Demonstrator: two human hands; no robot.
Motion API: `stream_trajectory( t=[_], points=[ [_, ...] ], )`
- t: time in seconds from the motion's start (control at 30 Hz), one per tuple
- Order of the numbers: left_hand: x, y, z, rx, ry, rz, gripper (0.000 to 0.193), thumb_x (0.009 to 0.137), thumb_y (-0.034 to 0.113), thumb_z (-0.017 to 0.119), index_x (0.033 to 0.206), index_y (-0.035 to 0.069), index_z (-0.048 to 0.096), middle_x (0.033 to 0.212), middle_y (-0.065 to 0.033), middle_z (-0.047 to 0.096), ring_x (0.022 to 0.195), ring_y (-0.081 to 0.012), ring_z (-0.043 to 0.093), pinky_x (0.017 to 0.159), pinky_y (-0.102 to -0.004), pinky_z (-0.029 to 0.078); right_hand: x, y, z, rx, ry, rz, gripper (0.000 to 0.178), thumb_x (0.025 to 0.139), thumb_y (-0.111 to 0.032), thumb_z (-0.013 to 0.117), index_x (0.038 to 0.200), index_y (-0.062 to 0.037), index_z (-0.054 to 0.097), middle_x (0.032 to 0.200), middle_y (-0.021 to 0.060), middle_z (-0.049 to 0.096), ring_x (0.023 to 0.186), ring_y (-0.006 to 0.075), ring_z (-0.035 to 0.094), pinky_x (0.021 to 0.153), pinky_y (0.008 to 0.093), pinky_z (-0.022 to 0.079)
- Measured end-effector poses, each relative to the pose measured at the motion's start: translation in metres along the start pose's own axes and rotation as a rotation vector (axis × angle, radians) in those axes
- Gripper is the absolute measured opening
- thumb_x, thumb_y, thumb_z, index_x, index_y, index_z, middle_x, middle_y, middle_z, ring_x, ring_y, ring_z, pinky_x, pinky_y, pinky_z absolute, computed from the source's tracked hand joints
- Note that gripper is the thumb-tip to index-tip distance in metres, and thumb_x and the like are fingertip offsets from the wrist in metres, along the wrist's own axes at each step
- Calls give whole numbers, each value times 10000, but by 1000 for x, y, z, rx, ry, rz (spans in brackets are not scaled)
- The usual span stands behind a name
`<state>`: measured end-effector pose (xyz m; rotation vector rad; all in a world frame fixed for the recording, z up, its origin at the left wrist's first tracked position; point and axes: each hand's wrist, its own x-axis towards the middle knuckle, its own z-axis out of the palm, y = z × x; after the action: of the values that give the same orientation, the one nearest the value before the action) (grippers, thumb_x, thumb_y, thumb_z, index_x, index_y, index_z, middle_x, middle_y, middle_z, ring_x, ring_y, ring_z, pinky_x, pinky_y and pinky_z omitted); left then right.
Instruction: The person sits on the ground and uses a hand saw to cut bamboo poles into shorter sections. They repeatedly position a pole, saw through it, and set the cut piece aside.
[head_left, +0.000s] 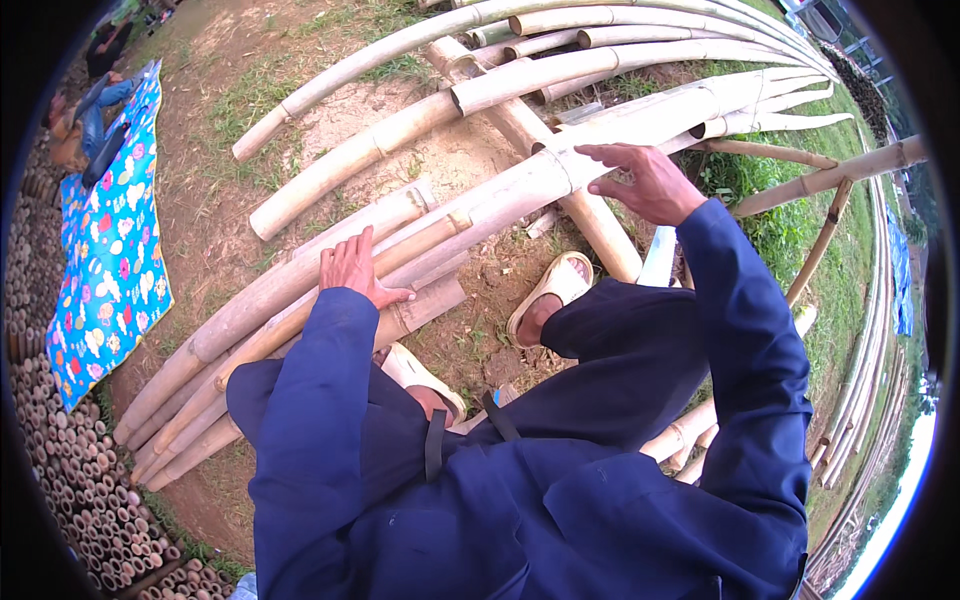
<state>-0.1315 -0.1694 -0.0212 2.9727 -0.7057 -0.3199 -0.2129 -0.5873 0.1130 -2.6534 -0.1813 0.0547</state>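
Nearest is the person's navy jacket [590, 500]. The left hand [352, 268] lies flat, fingers spread and thumb out, over the shorter poles [300, 270] bundled along the lower stretch of the long pole [510, 195]. The right hand [645, 185] is open, thumb apart, right at the long pole's edge; contact is unclear. A thick crosspiece [605, 235] passes beneath that pole. On its near side, dirt separates two sandals [553, 292]; beyond its far edge, a wider dirt strip reaches the cut ends of more poles [360, 155].
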Motion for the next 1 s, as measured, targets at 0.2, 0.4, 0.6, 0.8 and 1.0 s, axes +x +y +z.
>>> stream_trajectory(
  t=[0.2,0.4,0.6,0.8,1.0],
  points=[
    [10,3,11,-96,41,55,1260,523,568,973,1519,68,384,1349,-180,626,1284,-335,567,1112,-473,365,-187,162,46,-45,499,744,272,926,-211,739,1157,-68,725,850,127,755,775,205,720,723,367,558],
    [9,-5,14,-135,55,86,1168,560,503,971,1491,66,419,1306,-197,655,1245,-375,594,1073,-477,406,-279,139,236,45,343,911,310,900,-252,714,1126,-71,604,984,186,698,911,426,693,770,504,533],
    [9,0,5,-127,19,70,1192,484,489,1003,1462,80,457,1292,-193,658,1226,-355,601,1056,-461,416,-273,150,314,58,175,1061,279,911,-250,707,1091,-60,610,1000,203,683,911,447,685,758,530,525],
    [13,12,6,-124,7,91,1199,478,519,998,1451,74,455,1285,-200,662,1235,-353,596,1069,-464,399,-253,154,311,86,84,1042,269,913,-246,706,1079,-56,613,988,207,683,907,448,685,756,532,525],
    [10,-3,10,-114,25,74,1222,482,566,986,1460,70,447,1290,-194,659,1241,-343,592,1079,-463,387,-242,154,322,130,-21,994,259,916,-242,706,1067,-52,615,976,211,682,903,449,685,753,534,524]
  ],
)
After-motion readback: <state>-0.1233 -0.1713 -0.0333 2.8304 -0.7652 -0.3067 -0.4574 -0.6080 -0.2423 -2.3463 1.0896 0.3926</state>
